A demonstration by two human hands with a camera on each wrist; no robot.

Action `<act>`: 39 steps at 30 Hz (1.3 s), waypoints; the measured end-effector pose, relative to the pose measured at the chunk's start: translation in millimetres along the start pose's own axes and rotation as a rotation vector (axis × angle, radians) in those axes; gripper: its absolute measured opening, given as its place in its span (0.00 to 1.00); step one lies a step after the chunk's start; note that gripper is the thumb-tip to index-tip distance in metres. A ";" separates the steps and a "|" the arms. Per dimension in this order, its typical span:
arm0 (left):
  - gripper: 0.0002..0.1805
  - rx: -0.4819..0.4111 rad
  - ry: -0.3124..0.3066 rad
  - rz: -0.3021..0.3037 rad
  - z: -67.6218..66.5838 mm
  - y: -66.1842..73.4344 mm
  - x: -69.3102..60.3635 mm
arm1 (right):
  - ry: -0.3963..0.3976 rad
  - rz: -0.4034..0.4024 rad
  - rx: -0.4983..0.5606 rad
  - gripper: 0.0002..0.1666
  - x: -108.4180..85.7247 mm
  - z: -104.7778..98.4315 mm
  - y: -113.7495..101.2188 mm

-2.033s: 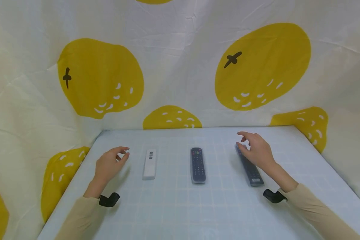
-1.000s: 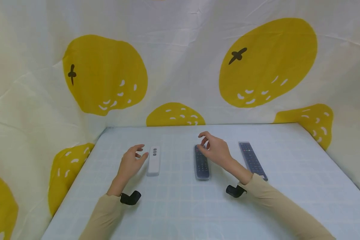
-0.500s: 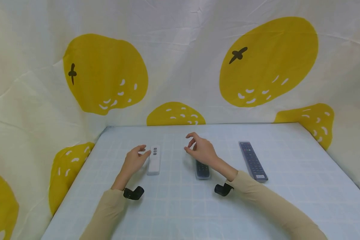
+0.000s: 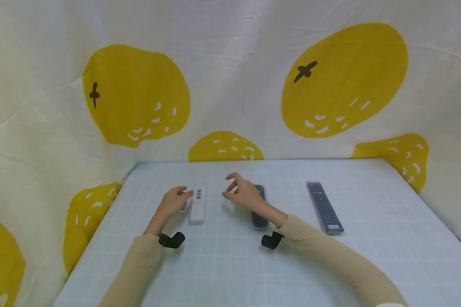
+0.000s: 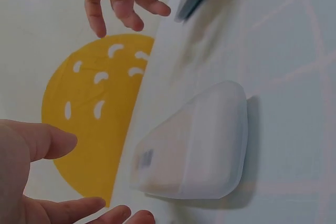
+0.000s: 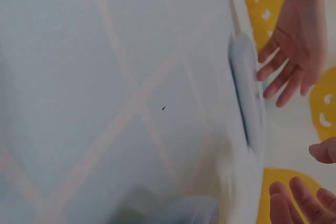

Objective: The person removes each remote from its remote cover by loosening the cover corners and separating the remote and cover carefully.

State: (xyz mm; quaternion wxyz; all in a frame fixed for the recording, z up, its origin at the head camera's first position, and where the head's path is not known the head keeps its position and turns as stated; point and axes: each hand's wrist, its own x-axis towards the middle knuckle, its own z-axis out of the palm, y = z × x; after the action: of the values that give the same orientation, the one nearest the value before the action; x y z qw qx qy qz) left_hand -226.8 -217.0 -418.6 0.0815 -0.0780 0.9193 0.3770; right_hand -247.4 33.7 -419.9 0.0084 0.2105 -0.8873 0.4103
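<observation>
A white remote control (image 4: 197, 211) in a clear cover lies on the table, its buttons toward the far end. My left hand (image 4: 173, 202) hovers at its left edge, fingers relaxed, holding nothing; the left wrist view shows a gap between that hand (image 5: 23, 166) and the white remote (image 5: 210, 140). My right hand (image 4: 244, 195) hangs loosely above the table, just left of a dark remote control (image 4: 260, 221), and its wrist hides that remote's middle. In the right wrist view the fingers of my right hand (image 6: 310, 203) are apart and hold nothing.
Another dark remote control (image 4: 325, 208) lies slanted on the right of the table. A pale checked cloth (image 4: 223, 264) covers the table. Behind and at the sides hangs a white curtain (image 4: 234, 94) with large yellow fruit prints. Each wrist carries a small black camera (image 4: 172, 240).
My right hand has travelled left, from the right-hand dark remote across the middle one. My left hand has moved right to the white remote's edge. The remotes stay where they lay.
</observation>
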 end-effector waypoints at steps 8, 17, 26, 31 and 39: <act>0.34 -0.024 -0.048 -0.036 0.3 -4.8 10.9 | -0.068 0.016 0.065 0.30 10.9 13.4 -1.5; 0.34 -0.024 -0.087 -0.055 0.2 -10.6 20.8 | -0.099 0.073 0.064 0.29 21.3 27.3 -11.7; 0.34 -0.112 -0.114 -0.061 1.5 -12.3 25.3 | -0.156 0.167 0.186 0.31 31.9 42.4 -16.9; 0.33 -0.141 -0.114 -0.068 3.7 -13.5 28.3 | -0.184 0.234 0.233 0.31 35.3 47.8 -19.4; 0.30 -0.138 -0.114 -0.062 6.5 -15.3 26.9 | -0.187 0.301 0.292 0.30 38.0 57.6 -18.0</act>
State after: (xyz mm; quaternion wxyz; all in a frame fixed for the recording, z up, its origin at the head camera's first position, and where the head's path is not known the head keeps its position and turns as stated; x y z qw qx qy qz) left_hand -249.2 -225.4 -439.2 0.1395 -0.0902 0.8822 0.4405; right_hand -266.1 -32.7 -437.9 -0.1656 0.1115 -0.8369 0.5097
